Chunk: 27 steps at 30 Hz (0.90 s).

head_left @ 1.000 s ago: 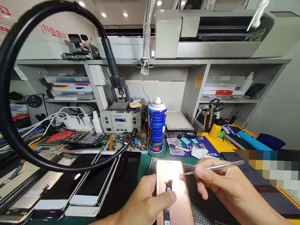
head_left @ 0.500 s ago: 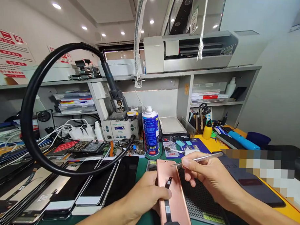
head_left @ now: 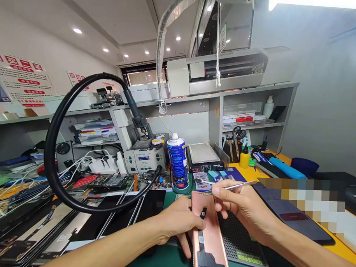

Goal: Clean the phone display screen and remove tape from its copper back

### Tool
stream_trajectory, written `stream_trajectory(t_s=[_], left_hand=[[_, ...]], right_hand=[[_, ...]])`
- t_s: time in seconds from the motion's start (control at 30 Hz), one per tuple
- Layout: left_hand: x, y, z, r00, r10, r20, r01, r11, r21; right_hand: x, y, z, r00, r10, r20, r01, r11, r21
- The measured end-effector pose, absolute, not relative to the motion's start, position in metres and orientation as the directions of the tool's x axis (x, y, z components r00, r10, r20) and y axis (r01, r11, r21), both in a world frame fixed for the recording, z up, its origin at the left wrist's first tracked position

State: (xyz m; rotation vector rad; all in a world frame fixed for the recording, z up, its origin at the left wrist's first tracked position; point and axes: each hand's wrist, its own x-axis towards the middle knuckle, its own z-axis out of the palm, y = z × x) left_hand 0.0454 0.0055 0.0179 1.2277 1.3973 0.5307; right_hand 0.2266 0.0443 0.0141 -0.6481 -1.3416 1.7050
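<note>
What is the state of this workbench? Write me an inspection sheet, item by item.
Surface: green mat, dark perforated pad on it.
Things in hand: pink panel, metal tweezers.
Clutter: phone screens crowded at left; blue spray can upright behind.
Hands: left hand grips the panel; right hand holds the tweezers, tips at the panel's far end.
Cables: white cables tangled at left; black hose looped.
Surroundings: shelves, machine on top, ceiling lights.
</note>
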Motion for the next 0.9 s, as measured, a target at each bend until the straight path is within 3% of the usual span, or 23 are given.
stream_trajectory(t_s=[0.3, 0.53, 0.77, 0.9], left_hand=[[0.031, 0.009, 0.015, 0.158, 0.835, -0.527, 0.643, 0.318, 0.697], [0.027, 0.010, 0.020, 0.144, 0.859, -0.492, 0.735, 0.240, 0.635], [0.013, 0.009, 0.030, 0.190, 0.859, -0.476, 0.726, 0.203, 0.657], [0.004, 0.008, 0.044, 0.243, 0.888, -0.391, 0.614, 0.171, 0.771]], right_hand=[[0.228, 0.049, 0.013, -0.457, 0.882, 0.113, -0.330, -0.050, -0.943], [0.228, 0.050, 0.013, -0.457, 0.883, 0.111, -0.339, -0.058, -0.939], [0.229, 0.051, 0.013, -0.474, 0.875, 0.100, -0.352, -0.084, -0.932], [0.229, 0.051, 0.012, -0.505, 0.858, 0.090, -0.347, -0.106, -0.932]])
